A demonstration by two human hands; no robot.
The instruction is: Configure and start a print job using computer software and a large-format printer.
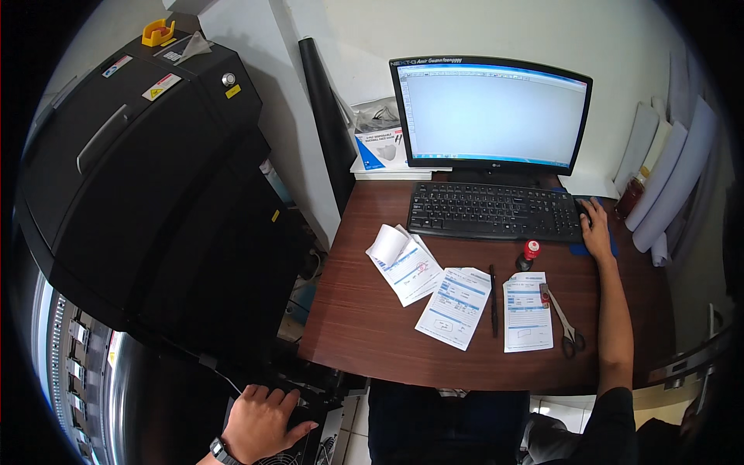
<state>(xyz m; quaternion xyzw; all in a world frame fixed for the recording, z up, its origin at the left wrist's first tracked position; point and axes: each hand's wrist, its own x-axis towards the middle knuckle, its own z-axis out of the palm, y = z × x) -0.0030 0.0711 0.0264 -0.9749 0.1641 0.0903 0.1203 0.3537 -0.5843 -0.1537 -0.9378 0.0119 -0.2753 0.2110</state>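
My right hand point(595, 229) rests over a black mouse point(583, 206) on a blue pad point(580, 249), right of the black keyboard point(488, 210). My left hand point(263, 422), wearing a watch, is low beside the desk, fingers loosely bent and thumb apart, on or over dark equipment point(310, 395). On the wooden desk point(356, 333) lie printed slips point(453, 306), another slip point(528, 325), a curled stack point(403, 267), a black pen point(494, 302) and scissors point(564, 325). A red-capped stamp point(529, 256) stands below the keyboard. The monitor point(490, 116) shows a mostly blank window.
A large black machine point(139, 201) fills the left, with a yellow tape dispenser point(157, 31) on top. A dark roll point(325, 124) leans beside the white box point(376, 147). Paper rolls point(666, 170) and a bottle point(629, 194) stand at the right.
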